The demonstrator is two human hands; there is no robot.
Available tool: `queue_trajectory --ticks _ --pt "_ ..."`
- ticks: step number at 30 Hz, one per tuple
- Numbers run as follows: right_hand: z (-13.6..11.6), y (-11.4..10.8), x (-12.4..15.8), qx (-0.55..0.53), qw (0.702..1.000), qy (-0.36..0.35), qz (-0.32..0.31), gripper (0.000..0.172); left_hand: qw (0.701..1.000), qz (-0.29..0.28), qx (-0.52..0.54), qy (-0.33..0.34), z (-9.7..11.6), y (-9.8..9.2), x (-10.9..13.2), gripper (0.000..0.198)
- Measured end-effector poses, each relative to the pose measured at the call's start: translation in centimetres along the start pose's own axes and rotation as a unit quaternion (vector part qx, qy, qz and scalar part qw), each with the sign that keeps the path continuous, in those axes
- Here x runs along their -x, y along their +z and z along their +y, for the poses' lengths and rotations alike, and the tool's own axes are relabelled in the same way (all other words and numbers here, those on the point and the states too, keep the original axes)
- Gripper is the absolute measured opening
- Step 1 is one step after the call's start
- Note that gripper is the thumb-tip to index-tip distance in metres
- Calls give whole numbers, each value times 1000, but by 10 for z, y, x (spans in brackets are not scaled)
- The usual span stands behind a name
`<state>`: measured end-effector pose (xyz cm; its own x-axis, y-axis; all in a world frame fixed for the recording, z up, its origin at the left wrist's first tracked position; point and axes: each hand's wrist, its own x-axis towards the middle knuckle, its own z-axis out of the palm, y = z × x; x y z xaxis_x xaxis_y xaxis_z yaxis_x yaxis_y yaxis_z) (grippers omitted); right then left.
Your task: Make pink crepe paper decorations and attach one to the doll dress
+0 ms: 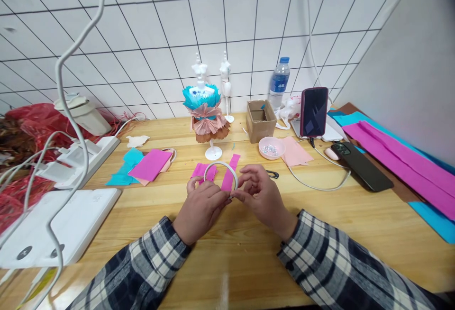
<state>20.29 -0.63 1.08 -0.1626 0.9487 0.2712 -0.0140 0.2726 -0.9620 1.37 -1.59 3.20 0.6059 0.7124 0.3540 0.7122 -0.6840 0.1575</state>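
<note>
A thin white ring that looks like a roll of tape [221, 163] is held upright over the table. My left hand [204, 205] is closed around its lower left side. At its lower right edge, the thumb and fingers of my right hand [261, 198] pinch the roll; any loose tape end is too small to make out. Just behind the roll lie a pink paper strip [232, 164] and a second pink piece [199, 170]. Farther back stands a white doll form [200, 74] dressed in blue, pale pink and brown ruffled paper.
A second white form [225, 75], a cardboard box [261, 125], a pink dish [272, 148] with small beads and a water bottle [280, 82] stand behind. Phones [364, 167] and long coloured paper [401, 168] lie right. Folded paper [151, 164], a power strip [83, 160] and a hanging cable [60, 77] are left.
</note>
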Motion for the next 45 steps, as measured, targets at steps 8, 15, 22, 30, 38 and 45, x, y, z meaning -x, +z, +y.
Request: queue_trajectory --ticks 8,15,22,30,38,45 --pt "-3 -4 -1 74 997 -9 -24 29 1000 -10 -3 10 -1 1 0 19" --pt "1 -5 -1 121 992 -31 -18 30 1000 -10 6 24 -4 0 -1 21" --pt "0 -4 -1 126 991 -44 -18 30 1000 -15 6 22 -5 0 0 20" --pt "2 -7 -3 137 989 -24 -47 30 999 -30 14 18 -6 2 0 21" --pt "3 -8 -3 97 994 -53 -4 48 999 -39 38 -6 -5 0 0 21" --pt "-1 -13 -8 185 978 -94 19 15 995 -60 60 -51 -3 -4 0 25"
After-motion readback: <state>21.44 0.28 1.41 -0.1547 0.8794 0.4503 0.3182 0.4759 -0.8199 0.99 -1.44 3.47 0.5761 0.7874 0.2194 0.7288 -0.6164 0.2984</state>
